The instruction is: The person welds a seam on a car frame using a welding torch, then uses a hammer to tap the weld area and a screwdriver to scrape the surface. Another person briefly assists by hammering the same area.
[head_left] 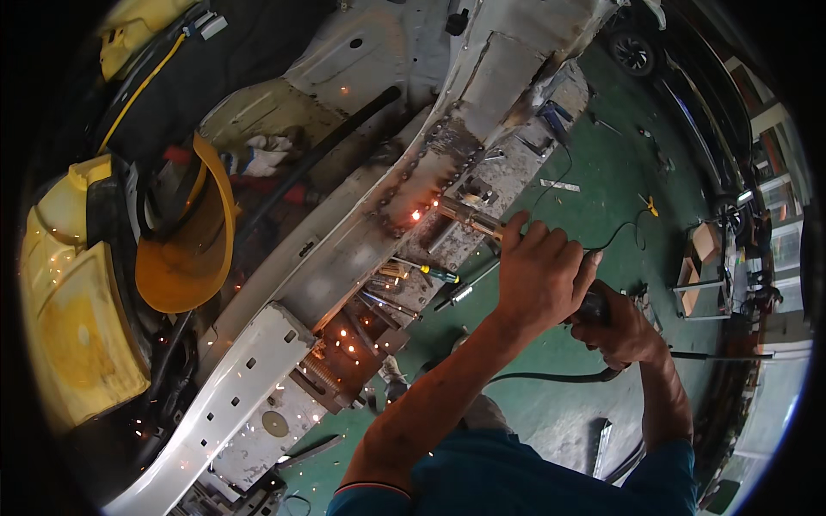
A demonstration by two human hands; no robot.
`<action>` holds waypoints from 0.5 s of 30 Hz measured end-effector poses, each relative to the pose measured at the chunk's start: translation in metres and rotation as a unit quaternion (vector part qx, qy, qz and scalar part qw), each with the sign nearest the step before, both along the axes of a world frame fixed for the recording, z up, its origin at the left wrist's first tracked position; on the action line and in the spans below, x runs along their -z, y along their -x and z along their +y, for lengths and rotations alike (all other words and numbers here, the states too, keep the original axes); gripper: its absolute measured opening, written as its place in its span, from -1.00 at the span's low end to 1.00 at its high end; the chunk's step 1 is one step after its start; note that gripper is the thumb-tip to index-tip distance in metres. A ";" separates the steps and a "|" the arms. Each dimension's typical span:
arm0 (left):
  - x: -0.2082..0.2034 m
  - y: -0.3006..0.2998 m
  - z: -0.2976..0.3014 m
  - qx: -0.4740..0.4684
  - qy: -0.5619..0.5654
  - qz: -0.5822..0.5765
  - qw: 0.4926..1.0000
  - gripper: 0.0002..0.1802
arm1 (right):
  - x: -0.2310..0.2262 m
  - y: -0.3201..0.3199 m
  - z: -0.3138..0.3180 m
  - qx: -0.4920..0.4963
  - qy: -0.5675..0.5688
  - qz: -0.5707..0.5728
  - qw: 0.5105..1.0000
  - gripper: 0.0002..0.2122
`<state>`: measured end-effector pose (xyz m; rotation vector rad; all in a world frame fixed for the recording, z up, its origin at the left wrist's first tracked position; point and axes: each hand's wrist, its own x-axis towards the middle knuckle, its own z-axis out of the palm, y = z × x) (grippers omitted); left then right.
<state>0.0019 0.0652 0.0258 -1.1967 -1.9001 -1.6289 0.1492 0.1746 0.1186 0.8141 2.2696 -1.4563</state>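
Note:
Both my hands are closed around a welding torch (469,217) that points left at a car body's bare metal sill (344,249). Closest to the nozzle, my left hand (544,268) wraps the torch's front part. Behind it, my right hand (621,328) grips the black handle, where a dark cable (559,376) trails away below. Orange glowing spots sit at the nozzle's tip, on a scorched patch beside a row of weld dots. Sparks are scattered over the sill and the metal below. My fingers hide much of the torch body.
A metal bench beam (275,423) runs alongside the sill, carrying a screwdriver (434,273), clamps and loose tools. At left lie a curved orange-yellow piece (182,279) and a yellow body panel (82,318). Cables and tools lie on the green floor (602,185); a cart (710,271) and dark car stand right.

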 end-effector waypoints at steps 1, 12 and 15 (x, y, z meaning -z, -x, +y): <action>0.000 -0.001 0.001 0.005 0.000 0.003 1.000 -0.65 | 0.002 -0.003 -0.002 0.003 -0.004 0.006 1.000 -0.62; 0.005 -0.008 -0.005 0.031 -0.004 -0.001 0.999 -0.63 | 0.023 -0.022 -0.020 0.024 -0.024 0.039 0.999 -0.61; 0.007 -0.007 -0.007 0.030 -0.007 -0.001 1.000 -0.63 | 0.025 -0.022 -0.022 0.018 -0.031 0.043 0.998 -0.60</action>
